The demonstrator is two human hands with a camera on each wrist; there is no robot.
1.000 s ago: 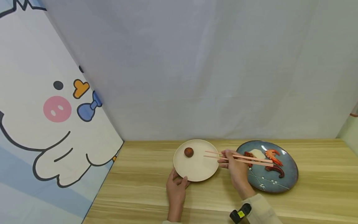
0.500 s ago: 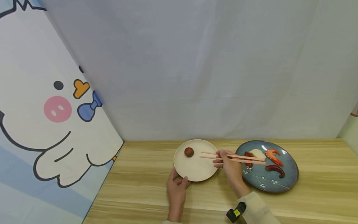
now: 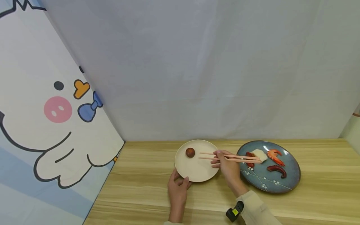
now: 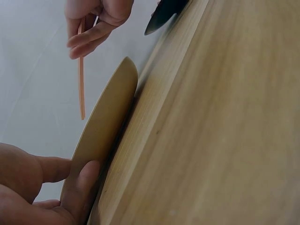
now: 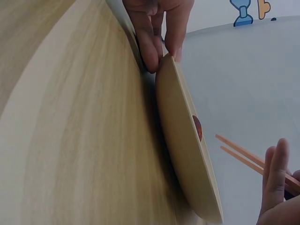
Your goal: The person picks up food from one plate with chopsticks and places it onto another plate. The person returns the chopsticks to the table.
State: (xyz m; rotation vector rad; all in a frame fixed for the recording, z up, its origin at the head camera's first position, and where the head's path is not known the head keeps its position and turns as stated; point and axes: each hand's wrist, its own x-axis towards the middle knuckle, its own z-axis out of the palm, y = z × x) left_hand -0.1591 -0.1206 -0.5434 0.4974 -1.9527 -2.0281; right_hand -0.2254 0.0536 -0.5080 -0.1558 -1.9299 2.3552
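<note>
A round brown ball of food [image 3: 190, 152] lies on the upper left part of the cream plate [image 3: 197, 173]. My left hand [image 3: 178, 189] grips that plate's near left rim, thumb on top and fingers at its side. Pink chopsticks [image 3: 244, 158] are held in my right hand [image 3: 229, 168] above the plate's right side. Their thin tips are spread apart, short of the ball, with nothing between them. In the right wrist view the chopsticks [image 5: 243, 154] hang clear of the plate.
Right of the cream plate stands a blue oval plate [image 3: 291, 178]. It bears a shrimp [image 3: 275, 157], a dark red curved tentacle-like piece [image 3: 277, 170], a pale flat piece [image 3: 260, 154] and a reddish piece [image 3: 249, 162]. A grey-white cloth [image 3: 197, 78] hangs behind the wooden table [image 3: 135, 187].
My right hand has moved left with the chopsticks, bringing their tips nearer the ball. The left hand and both plates have stayed in place.
</note>
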